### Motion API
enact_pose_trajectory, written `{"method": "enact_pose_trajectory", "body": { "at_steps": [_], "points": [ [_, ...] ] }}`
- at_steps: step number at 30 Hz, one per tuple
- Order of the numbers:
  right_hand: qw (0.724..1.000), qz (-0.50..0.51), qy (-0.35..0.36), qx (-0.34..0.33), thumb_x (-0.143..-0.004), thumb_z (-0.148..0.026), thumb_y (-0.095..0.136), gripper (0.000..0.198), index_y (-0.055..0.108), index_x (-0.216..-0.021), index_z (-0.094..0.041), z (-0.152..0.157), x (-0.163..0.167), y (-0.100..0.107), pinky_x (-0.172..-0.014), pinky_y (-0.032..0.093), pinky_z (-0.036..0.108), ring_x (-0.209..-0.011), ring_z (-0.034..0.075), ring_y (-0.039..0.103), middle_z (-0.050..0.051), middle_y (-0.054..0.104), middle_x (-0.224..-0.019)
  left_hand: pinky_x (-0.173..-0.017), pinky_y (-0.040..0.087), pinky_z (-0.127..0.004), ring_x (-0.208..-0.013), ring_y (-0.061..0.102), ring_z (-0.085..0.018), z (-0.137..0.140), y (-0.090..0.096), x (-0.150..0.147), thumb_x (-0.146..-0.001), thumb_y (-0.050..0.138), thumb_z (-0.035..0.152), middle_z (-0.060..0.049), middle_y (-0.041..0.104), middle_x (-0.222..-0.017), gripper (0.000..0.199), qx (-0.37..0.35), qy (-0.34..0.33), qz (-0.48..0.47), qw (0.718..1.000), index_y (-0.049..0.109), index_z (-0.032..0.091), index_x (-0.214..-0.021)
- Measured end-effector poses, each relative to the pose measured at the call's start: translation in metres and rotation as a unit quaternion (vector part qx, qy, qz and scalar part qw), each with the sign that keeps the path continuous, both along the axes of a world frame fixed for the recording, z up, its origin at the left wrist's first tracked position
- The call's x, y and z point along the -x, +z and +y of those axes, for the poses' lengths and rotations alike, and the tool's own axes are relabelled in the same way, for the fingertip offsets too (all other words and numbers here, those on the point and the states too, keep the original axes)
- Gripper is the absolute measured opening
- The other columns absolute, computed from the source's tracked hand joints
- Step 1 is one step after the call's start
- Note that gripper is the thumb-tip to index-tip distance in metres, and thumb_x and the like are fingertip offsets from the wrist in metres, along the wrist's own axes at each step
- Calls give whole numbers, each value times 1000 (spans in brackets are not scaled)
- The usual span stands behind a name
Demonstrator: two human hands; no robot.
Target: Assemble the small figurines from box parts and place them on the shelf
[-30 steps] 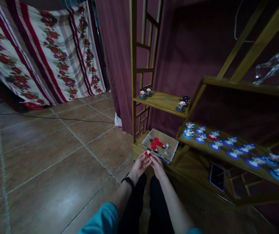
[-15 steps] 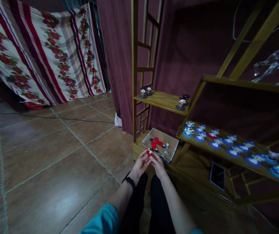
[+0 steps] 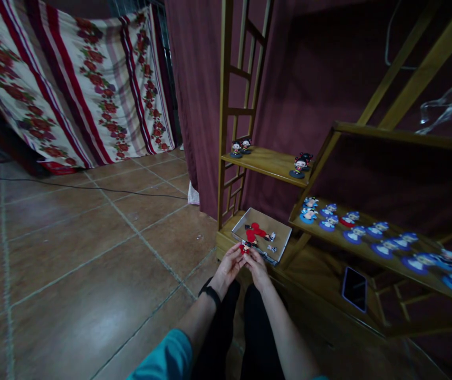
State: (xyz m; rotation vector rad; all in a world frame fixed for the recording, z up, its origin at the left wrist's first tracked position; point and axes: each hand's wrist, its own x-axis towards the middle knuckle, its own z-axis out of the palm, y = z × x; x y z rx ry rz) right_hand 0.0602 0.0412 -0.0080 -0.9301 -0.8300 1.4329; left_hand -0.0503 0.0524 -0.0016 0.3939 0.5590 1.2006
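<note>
A small red figurine (image 3: 244, 248) with a dark-haired head is held between both hands, in front of the box's near edge. My left hand (image 3: 228, 264) closes its fingers on the figurine's left side. From the other side, my right hand (image 3: 257, 265) grips it with the fingertips. Just beyond lies a shallow white-rimmed box (image 3: 277, 226) on the low wooden shelf. Inside the box are several red pieces (image 3: 255, 231) with black parts, and small white-and-grey pieces (image 3: 272, 248). Fingers cover part of the held figurine.
Several blue and purple figurines (image 3: 354, 234) line the right shelf (image 3: 320, 240). Dark-based figurines (image 3: 299, 166) stand on the upper left shelf (image 3: 269, 161). A phone (image 3: 354, 289) lies on the low level. A clear glass animal (image 3: 447, 105) is at upper right. A black cable (image 3: 91, 187) crosses the tiled floor.
The view has shifted slightly, so the shelf and box appear a little further right. Both hands keep hold of the red figurine, with hardly any change in their pose.
</note>
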Motion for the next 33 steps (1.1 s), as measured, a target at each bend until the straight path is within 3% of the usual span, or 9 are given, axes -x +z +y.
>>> {"method": "enact_pose_trajectory", "body": {
  "at_steps": [18,33],
  "points": [
    [999,-46,-19,-4,-60,-40,67,43,58,-99,-26,7,2,-5,-69,45,31,-91,22,57,3,63,-103,-75,49,-32,-80,62,-15,10,-4,2,-73,60,17,-8,63,-98,36,30,12,0,999,52,20,-107],
    [997,-43,-59,-23,-60,-40,68,39,59,-94,-23,10,5,-7,-71,45,32,-87,21,58,4,64,-96,-75,49,-29,-79,62,-14,7,0,-4,-73,59,19,-8,63,-99,36,24,13,5,1000,53,19,-109]
  ]
}}
